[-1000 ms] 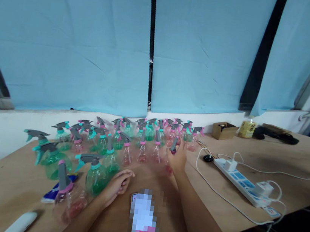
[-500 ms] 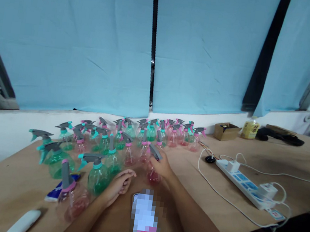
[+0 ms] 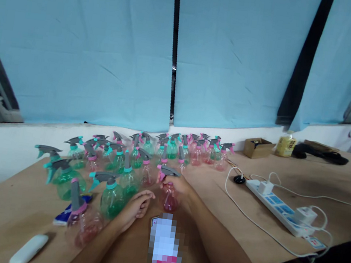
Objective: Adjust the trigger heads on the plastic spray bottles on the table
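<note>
My right hand is wrapped round the neck of a spray bottle with a clear pink body and a grey-and-pink trigger head. This bottle stands upright or nearly so at the table's middle, its nozzle turned left. Loosely curled, my left hand rests just left of it with nothing visible in the fingers. Beside that hand is a green spray bottle with a grey-and-turquoise head. Closer to me on the left stands another pink spray bottle. Several more pink and green spray bottles crowd the table behind.
A phone, blurred out, lies below my hands. To the right are a power strip with white chargers and cables, and a black round object. Farther back are a cardboard box and a yellow-labelled bottle. A white case lies front left.
The pink spray bottle in my right hand has turned, so its nozzle now points left, and my right fingers have shifted onto its neck. My left hand has stayed nearly in place.
</note>
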`<control>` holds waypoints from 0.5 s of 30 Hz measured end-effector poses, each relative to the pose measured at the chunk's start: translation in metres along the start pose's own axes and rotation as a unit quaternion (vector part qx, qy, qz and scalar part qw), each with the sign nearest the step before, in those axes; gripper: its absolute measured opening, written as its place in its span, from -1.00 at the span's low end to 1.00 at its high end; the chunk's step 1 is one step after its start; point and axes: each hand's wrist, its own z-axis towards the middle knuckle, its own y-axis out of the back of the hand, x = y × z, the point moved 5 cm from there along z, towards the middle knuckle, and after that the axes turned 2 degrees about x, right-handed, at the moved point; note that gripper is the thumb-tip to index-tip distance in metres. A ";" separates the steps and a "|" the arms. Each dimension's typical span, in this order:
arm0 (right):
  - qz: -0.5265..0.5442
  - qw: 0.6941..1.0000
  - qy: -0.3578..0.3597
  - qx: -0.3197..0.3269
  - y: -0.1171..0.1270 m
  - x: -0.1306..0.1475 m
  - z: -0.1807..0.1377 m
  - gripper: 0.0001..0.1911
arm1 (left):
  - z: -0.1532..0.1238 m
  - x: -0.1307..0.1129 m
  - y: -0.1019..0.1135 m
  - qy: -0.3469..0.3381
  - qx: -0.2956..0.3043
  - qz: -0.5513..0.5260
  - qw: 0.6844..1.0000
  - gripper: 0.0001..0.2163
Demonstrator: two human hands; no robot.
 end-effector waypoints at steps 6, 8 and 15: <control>0.000 0.999 -0.009 0.036 -0.003 0.000 0.003 -0.83 | 0.000 0.000 0.000 -0.004 0.008 -0.005 1.000 -0.79; -0.025 0.999 -0.017 0.024 -0.003 0.002 0.002 -0.83 | 0.001 0.001 0.001 -0.001 0.008 -0.002 1.000 -0.79; -0.045 0.999 -0.018 0.017 -0.004 0.004 0.001 -0.78 | 0.000 0.001 0.001 -0.002 0.009 0.000 1.000 -0.79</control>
